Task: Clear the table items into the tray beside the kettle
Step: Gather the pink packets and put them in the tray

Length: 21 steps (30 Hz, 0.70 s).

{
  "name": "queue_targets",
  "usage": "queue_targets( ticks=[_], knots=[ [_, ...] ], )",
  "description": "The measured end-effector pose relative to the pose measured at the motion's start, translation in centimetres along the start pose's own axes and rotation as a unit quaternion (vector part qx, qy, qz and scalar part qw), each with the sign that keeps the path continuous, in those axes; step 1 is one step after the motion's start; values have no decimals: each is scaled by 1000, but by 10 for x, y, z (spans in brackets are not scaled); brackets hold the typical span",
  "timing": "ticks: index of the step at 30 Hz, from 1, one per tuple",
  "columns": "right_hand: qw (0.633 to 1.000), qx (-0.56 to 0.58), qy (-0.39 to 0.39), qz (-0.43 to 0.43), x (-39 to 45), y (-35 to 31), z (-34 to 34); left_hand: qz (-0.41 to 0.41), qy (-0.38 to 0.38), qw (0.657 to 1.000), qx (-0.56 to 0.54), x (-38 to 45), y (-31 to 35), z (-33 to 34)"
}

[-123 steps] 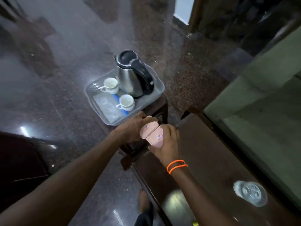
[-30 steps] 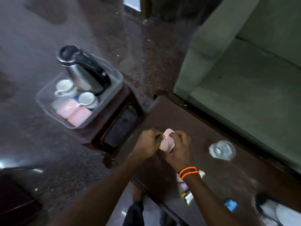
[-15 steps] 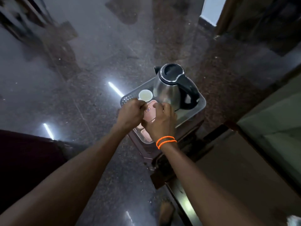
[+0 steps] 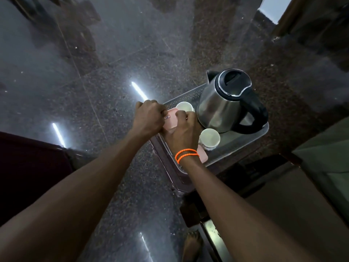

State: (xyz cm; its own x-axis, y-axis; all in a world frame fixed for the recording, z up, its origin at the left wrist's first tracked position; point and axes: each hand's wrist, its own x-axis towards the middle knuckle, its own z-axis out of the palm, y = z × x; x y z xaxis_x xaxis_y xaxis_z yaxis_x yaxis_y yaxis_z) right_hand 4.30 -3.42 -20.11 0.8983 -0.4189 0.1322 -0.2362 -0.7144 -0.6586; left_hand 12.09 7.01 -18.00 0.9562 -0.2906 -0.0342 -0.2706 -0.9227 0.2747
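Observation:
A clear plastic tray [image 4: 251,140] sits on a small dark wooden stand and holds a steel kettle [image 4: 224,103] with a black lid and handle. Two white cups stand in the tray, one [image 4: 184,106] beyond my hands and one [image 4: 210,138] at my right wrist. My left hand [image 4: 150,118] and my right hand [image 4: 184,132] both grip a pink packet [image 4: 170,121] over the tray's left part. Another pink packet [image 4: 203,156] lies in the tray under my right wrist, mostly hidden.
The wooden stand [image 4: 226,178] stands on a glossy dark granite floor [image 4: 105,76]. A brown table [image 4: 283,214] lies at the lower right, with a green sofa [image 4: 328,146] behind it. A dark maroon seat [image 4: 28,163] is at the left. A bare foot [image 4: 191,246] shows below.
My hands picked a pink packet up from the brown table a second ago and carried it left over the tray. Since half a second ago they have sunk lower toward the tray's left side.

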Motion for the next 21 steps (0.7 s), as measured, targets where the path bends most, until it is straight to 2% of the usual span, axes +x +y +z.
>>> queue_targets(
  ticks=[3, 5, 7, 10, 13, 21],
  knots=[
    [998, 53, -19, -18, -3, 13, -5, -1, 13, 1000, 16, -7, -2, 1],
    [998, 47, -21, -26, 1, 24, -12, 4, 13, 1000, 20, -9, 0, 3],
    [997, -25, -44, -55, 11, 35, -18, -1, 16, 1000, 15, -9, 3, 5],
    [978, -142, -123, -88, 27, 45, -26, -2, 17, 1000, 13, -11, 4, 9],
    [963, -178, -162, -119, 39, 44, -29, 15, 21, 999, 22, -14, 5, 12],
    [965, -175, -160, -112, 59, 33, -12, 23, 22, 996, 80, -5, 4, 24]
  ],
)
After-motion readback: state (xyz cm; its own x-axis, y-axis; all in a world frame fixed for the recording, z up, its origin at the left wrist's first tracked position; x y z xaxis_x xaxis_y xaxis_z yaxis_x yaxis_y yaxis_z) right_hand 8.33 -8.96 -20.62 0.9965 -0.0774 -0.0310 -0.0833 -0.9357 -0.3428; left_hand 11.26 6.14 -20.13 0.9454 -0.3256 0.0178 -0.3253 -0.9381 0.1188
